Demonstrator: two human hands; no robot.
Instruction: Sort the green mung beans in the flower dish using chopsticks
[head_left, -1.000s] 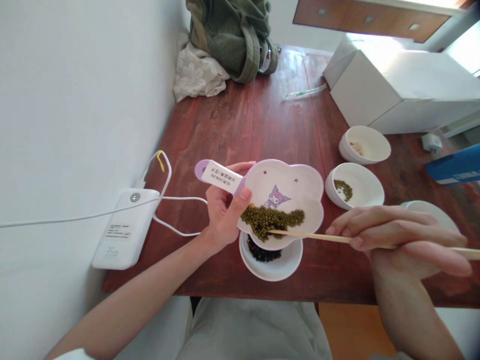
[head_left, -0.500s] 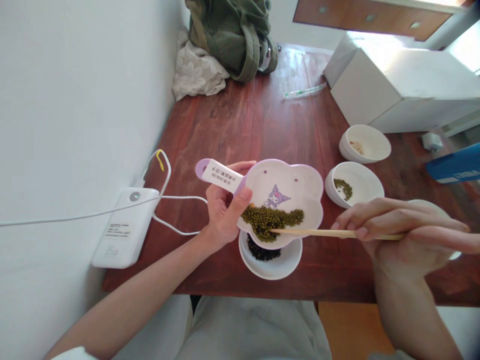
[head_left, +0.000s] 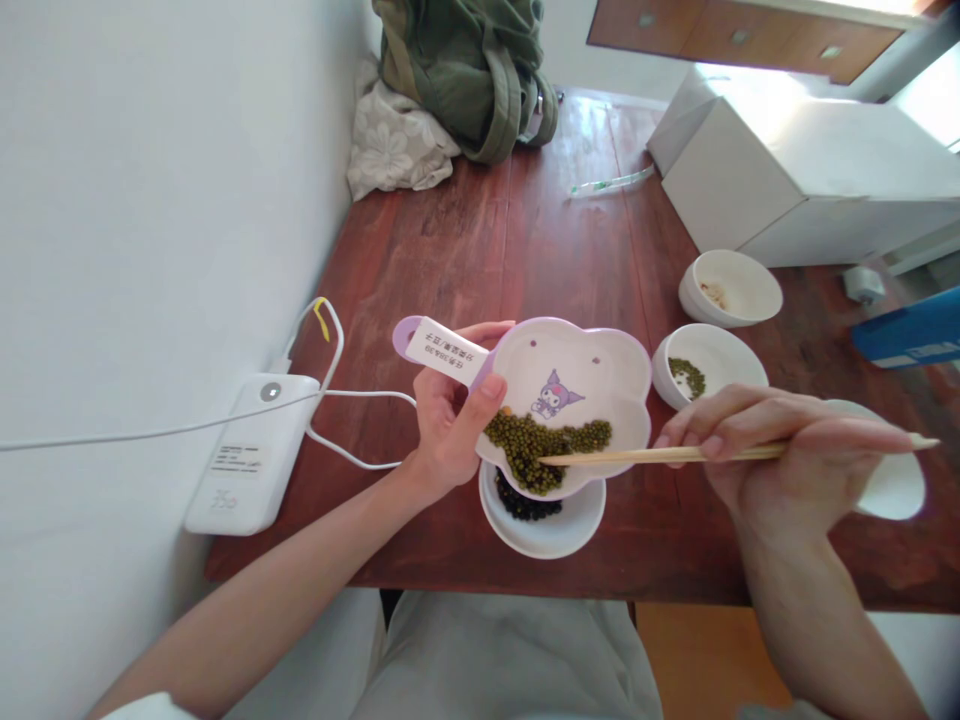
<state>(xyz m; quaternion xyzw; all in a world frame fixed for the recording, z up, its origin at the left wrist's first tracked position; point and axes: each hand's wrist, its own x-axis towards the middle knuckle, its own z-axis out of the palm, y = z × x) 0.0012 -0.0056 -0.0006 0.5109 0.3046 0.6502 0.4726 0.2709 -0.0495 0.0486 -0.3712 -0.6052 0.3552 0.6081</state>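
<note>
My left hand [head_left: 459,420] is closed on a white flower-shaped bowl [head_left: 592,370] with a lilac rim and a labelled handle. The bowl tilts toward me, and green mung beans [head_left: 525,440] lie gathered along its near side. Pale wooden chopsticks [head_left: 630,457] are gripped in my right hand [head_left: 772,460], their tips among the beans. Whether it is one stick or two pressed together is hard to see. Partly hidden below the tilted bowl stands a small white bowl [head_left: 555,540] with black beans [head_left: 529,502] in it.
To the right are a white bowl [head_left: 739,360] with some mung beans, another [head_left: 750,285] with pale bits, and a third [head_left: 892,485] partly behind my right hand. A white box [head_left: 795,170], green bag [head_left: 465,70], blue packet [head_left: 915,330] and corded power bank [head_left: 251,455] surround the work area.
My right hand has shifted slightly left and up, its fingers curling more around the chopsticks, whose rear end now shows. The flower-shaped bowl has barely moved.
</note>
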